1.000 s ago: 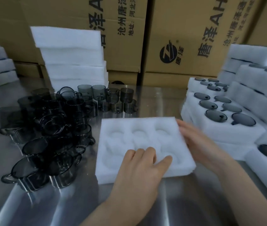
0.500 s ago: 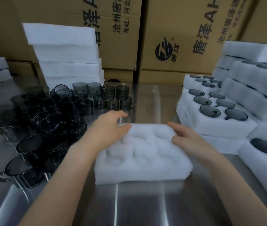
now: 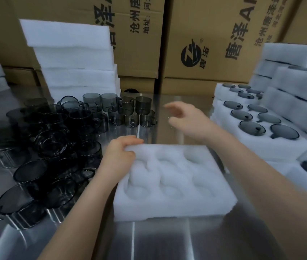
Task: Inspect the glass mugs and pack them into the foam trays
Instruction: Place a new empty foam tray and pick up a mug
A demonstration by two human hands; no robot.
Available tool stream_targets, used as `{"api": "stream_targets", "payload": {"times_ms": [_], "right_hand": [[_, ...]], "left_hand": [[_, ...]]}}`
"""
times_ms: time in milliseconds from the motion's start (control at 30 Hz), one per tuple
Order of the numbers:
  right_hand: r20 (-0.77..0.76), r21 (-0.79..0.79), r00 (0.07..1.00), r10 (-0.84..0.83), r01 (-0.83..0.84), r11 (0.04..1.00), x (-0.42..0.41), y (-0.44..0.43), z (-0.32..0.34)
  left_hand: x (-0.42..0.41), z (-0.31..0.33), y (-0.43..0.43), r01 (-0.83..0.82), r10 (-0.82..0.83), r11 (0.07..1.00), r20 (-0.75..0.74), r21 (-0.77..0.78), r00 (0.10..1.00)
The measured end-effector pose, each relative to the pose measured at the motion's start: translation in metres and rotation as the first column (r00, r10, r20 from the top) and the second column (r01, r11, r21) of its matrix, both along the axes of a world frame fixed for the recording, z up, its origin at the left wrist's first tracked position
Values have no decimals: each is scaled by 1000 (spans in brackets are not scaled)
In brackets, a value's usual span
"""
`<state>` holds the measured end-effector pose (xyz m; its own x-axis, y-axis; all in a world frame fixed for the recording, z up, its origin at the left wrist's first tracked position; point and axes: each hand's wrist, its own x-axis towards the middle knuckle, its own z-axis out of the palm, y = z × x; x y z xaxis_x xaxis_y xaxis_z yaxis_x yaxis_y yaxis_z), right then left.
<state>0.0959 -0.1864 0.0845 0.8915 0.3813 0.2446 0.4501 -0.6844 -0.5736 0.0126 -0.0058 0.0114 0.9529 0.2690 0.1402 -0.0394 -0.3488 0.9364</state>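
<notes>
White foam tray (image 3: 167, 209) with round recesses lies flat on the table (image 3: 160, 243). Smoky glass mugs (image 3: 51, 139) crowd just left of it, some upright, some tipped. Filled trays (image 3: 272, 149) stand stacked at right.

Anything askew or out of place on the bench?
Mainly the loose mugs at left: they are heaped together and several are tipped on their sides, unlike the upright mugs behind them. The empty foam tray lies flat, with the left hand gripping its far-left corner. No breakage is visible.
</notes>
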Motion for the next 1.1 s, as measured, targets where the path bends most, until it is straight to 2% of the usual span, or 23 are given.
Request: {"api": "stream_targets", "payload": {"times_ms": [133, 233, 300, 433, 667, 800, 900, 1000, 1100], "right_hand": [[-49, -156, 998, 40, -47, 987, 45, 55, 2], [-92, -173, 996, -18, 1, 985, 69, 76, -8], [-91, -185, 994, -64, 47, 982, 81, 81, -13], [-35, -143, 992, -124, 117, 983, 91, 82, -21], [189, -170, 948, -257, 290, 942, 94, 85, -29], [216, -131, 927, -307, 339, 932, 92, 81, -28], [179, -9, 938, -297, 303, 953, 87, 70, -23], [119, 160, 969, -215, 195, 968, 75, 48, -13], [92, 205, 991, -94, 73, 976, 47, 21, -1]], "left_hand": [[0, -3, -2, -43, 44, 977, -1, -211, 999], [-1, -4, -5, -75, 59, 905, -50, -419, 997], [-2, -4, -7, -71, 47, 874, -60, -481, 997], [0, -4, -6, -73, 42, 857, -72, -510, 997], [3, -5, -6, -83, 42, 859, -93, -506, 995], [3, -5, -6, -91, 49, 869, -99, -486, 994], [3, -4, -5, -93, 50, 879, -104, -467, 993], [1, -3, -3, -82, 36, 887, -109, -454, 993], [-3, -2, 0, -68, 21, 909, -117, -411, 993]]}}
